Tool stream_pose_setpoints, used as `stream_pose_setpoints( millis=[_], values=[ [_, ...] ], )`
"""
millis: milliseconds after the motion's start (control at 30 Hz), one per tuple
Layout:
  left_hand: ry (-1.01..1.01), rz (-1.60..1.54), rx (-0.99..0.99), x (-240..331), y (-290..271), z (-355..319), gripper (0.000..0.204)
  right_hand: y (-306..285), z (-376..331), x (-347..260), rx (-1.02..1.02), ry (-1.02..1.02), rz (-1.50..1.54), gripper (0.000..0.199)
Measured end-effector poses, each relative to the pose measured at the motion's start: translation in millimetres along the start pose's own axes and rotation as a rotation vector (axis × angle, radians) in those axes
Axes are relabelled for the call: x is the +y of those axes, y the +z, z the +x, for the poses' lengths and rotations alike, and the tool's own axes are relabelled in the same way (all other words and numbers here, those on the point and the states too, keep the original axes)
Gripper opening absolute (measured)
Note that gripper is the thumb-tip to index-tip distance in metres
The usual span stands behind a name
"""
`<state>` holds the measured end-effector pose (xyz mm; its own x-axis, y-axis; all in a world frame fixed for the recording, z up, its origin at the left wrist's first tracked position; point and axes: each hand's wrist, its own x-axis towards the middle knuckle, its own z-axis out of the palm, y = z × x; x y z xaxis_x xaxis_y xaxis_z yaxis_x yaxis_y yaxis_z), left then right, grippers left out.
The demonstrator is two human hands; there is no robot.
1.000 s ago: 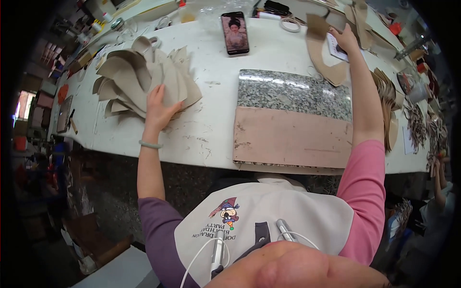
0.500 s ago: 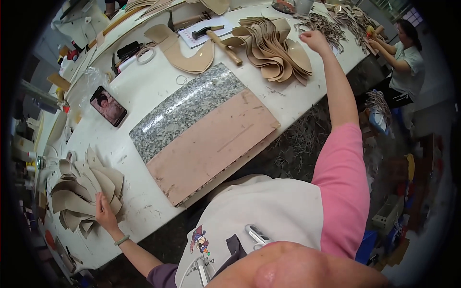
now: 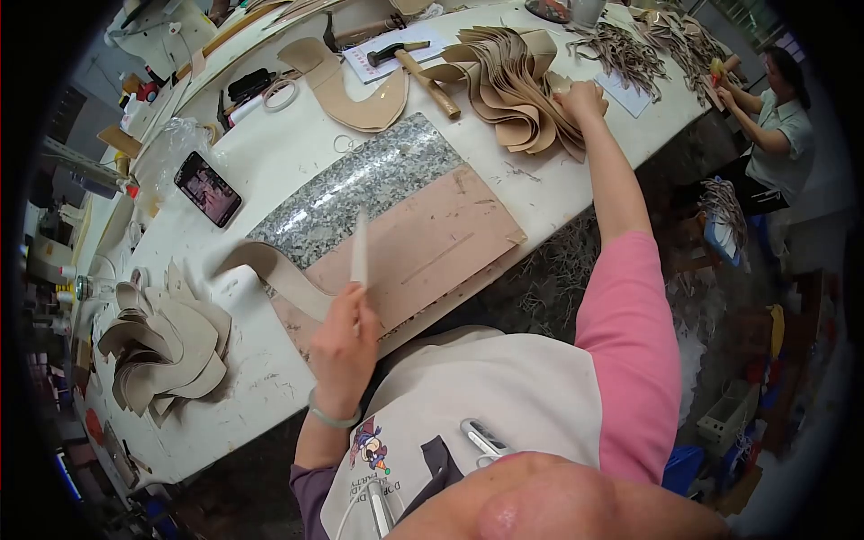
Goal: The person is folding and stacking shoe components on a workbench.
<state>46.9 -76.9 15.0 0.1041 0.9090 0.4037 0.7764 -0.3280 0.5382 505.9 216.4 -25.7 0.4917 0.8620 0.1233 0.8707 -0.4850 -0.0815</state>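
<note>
Slab [image 3: 364, 175] reads as speckled stone, polished, glossy. Board [image 3: 432, 238] on its near part is matt, scuffed. Hammer [image 3: 427, 84], far: dark metal head, wooden handle. Left stack [image 3: 184, 346], right stack [image 3: 513, 85]: leather-like sheets, matt. Phone [image 3: 209, 190], left: glossy screen. Bag [image 3: 185, 139], far left: crinkled clear plastic.

Glare is thrown off the granite slab [image 3: 364, 171]; the curved beige piece [image 3: 286, 277] is blurred; the worktable [image 3: 256, 382] is bowed, corners blackened.

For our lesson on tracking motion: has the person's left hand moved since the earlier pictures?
Yes. Judged against the pink board, the left hand has moved rightward, from the grey pile to the board's near edge, now holding a curved piece.
</note>
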Motion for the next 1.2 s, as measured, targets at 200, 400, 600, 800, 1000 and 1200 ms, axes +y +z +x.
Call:
stream_pose_setpoints(
  millis=[200,400,600,800,1000,1200],
  values=[
    [0.277,0.012,-0.079,5,39,5,0.020,37,47,-20,0.048,-0.177,1.229,0.063],
    [0.352,-0.043,-0.050,17,65,15,0.015,38,61,20,0.087,0.156,1.512,0.080],
    [0.231,-0.076,-0.122,20,69,22,0.017,12,46,-18,0.185,0.158,0.779,0.082],
    [-0.127,-0.808,-0.343,30,46,67,0.031,-79,-42,-70,0.378,-0.278,0.873,0.074],
    [-0.290,-1.271,-0.444,28,80,89,0.041,-114,-93,-97,0.182,-0.414,1.201,0.073],
    [-0.331,-1.295,-0.266,33,83,85,0.051,-108,-235,-156,-0.604,-0.785,1.199,0.074]
  ],
)
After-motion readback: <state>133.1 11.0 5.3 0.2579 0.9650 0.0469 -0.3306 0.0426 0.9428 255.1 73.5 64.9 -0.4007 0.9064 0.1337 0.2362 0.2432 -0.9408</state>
